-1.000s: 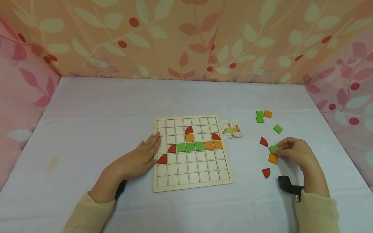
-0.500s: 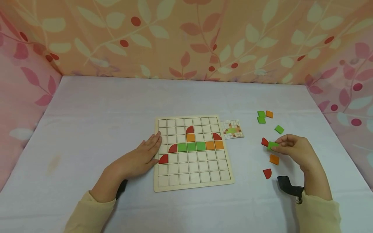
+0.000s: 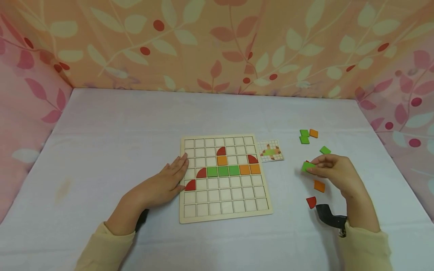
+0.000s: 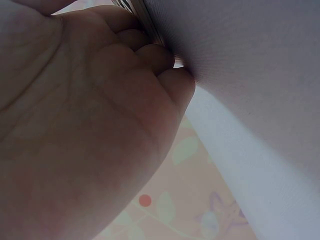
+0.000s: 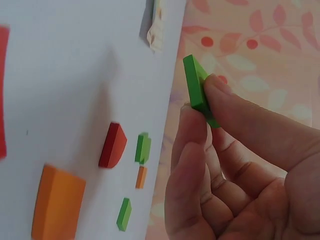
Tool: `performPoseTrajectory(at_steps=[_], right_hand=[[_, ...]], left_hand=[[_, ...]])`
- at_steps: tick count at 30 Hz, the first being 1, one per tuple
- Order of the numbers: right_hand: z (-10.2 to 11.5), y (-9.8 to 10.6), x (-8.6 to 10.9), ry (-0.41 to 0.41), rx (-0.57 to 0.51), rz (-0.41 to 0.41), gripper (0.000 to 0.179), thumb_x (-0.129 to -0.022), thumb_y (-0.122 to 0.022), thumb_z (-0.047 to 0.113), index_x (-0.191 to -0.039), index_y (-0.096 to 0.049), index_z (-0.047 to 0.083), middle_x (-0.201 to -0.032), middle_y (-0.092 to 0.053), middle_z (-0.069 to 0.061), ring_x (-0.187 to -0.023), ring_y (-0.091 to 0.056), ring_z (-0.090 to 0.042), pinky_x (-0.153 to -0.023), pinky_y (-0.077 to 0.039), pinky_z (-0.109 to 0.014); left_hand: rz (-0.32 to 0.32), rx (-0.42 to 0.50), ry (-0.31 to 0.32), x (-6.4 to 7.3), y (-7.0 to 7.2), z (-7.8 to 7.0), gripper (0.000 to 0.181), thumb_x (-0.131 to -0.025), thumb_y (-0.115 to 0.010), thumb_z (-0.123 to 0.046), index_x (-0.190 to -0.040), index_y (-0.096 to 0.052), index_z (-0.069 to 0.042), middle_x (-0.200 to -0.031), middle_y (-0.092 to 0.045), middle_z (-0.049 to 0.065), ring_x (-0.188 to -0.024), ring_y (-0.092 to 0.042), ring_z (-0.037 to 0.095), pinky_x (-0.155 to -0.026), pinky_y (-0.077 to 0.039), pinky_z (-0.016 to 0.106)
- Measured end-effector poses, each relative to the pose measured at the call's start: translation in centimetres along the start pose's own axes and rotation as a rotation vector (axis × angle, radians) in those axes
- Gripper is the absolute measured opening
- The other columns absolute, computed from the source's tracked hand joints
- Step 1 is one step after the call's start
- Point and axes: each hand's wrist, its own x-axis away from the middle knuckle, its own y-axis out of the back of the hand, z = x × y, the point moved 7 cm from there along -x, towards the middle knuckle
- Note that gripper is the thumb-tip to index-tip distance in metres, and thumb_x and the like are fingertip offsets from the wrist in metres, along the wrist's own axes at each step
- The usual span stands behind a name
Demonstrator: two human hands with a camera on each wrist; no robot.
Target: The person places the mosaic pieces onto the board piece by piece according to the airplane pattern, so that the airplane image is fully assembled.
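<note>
The left hand [image 3: 161,186] lies with fingers straight and grasping nothing, their tips over the left edge of the board [image 3: 225,218]. Just beside its thumb tip sits 1 red quarter-round [image 3: 191,185]; a sideways push from this hand could, I think, move the board and its pieces. Well to the right of these fingers is the small card [image 3: 270,151]. Further right, the right hand [image 3: 339,175] pinches 1 green tile [image 5: 195,82] above the bench [image 3: 118,158]. The fingers cover only 1 end of it, so it might turn or slip. Below them lies 1 loose red piece [image 5: 113,146], which an early lowering could knock.
</note>
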Motion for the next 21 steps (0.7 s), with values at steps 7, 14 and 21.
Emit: performPoseTrajectory(at_steps=[7, 14, 21], right_hand=[[1.4, -1.4, -0.3, 0.030, -0.017, 0.037, 0.038, -0.082, -0.075, 0.019, -0.105, -0.060, -0.007, -0.078, -0.066, 0.001, -0.074, -0.053, -0.010, -0.060, -0.047, -0.024], [2.9, -3.1, -0.6, 0.067, -0.034, 0.074, 0.035, -0.081, -0.076, 0.017, -0.101, -0.061, -0.007, -0.076, -0.065, -0.001, -0.069, -0.055, -0.012, -0.061, -0.046, -0.026], [4.6, -4.7, -0.8, 0.100, -0.060, 0.114, 0.029, -0.080, -0.076, 0.013, -0.097, -0.062, -0.006, -0.074, -0.062, -0.003, -0.068, -0.055, -0.011, -0.061, -0.047, -0.024]], left_hand=[[0.001, 0.004, 0.002, 0.0, 0.0, 0.0, 0.067, -0.097, -0.051, -0.014, -0.148, -0.013, 0.006, -0.157, 0.000, 0.015, -0.143, -0.002, 0.031, -0.113, -0.011, 0.050], [0.000, 0.009, -0.006, 0.0, -0.1, 0.1, 0.067, -0.097, -0.051, -0.015, -0.148, -0.013, 0.005, -0.157, 0.001, 0.015, -0.143, -0.002, 0.031, -0.113, -0.011, 0.051], [-0.004, 0.005, -0.006, 0.0, 0.0, 0.0, 0.067, -0.097, -0.051, -0.014, -0.148, -0.013, 0.006, -0.157, 0.001, 0.015, -0.143, -0.003, 0.031, -0.113, -0.011, 0.050]])
